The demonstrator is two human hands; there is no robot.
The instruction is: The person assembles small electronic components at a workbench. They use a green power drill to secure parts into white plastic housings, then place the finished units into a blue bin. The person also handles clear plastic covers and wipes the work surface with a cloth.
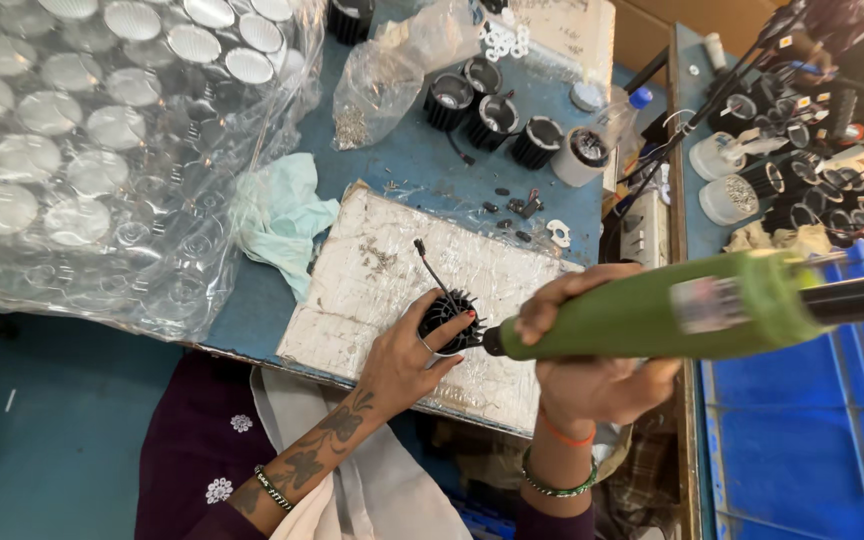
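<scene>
My left hand [407, 360] grips a small black finned lamp housing [447, 316] with a thin black wire [432, 268] sticking up from it, held over a worn white work pad [372, 290]. A green electric screwdriver [672, 312] lies level in my right hand [592, 355]. Its tip touches the housing's right side.
A big clear bag of round lamp parts [92, 150] fills the left. A pale green cloth [287, 215], several more black housings [492, 105], loose screws [517, 208], a small plastic bag [392, 80] and white cups lie on the blue table [422, 165]. A blue bin [812, 430] stands at right. Another person's bench is at the far right.
</scene>
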